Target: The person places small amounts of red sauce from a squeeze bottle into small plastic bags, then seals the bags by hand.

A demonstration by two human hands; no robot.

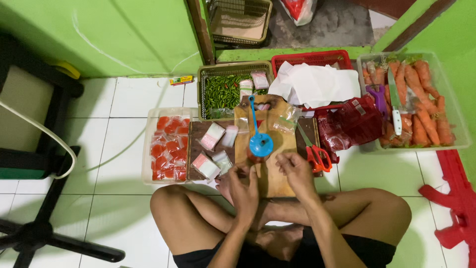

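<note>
Both hands, left [244, 191] and right [296, 171], grip unclear, beside tray of red packets [167, 148], basket of green chillies [225, 89]

Left hand [243, 191], right hand [296, 171] close together, fingers curled.

We see left hand [243, 191] and right hand [296, 171] at frame centre | blue funnel [260, 143] just above on wooden board [275, 183] | red scissors [317, 155] right

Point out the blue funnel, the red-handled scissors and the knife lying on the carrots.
blue funnel [260, 143], head view, on its round bowl.
red-handled scissors [317, 156], head view, on the handle loops.
knife [393, 97], head view, on the blade lying across the carrots [426, 114].
</note>
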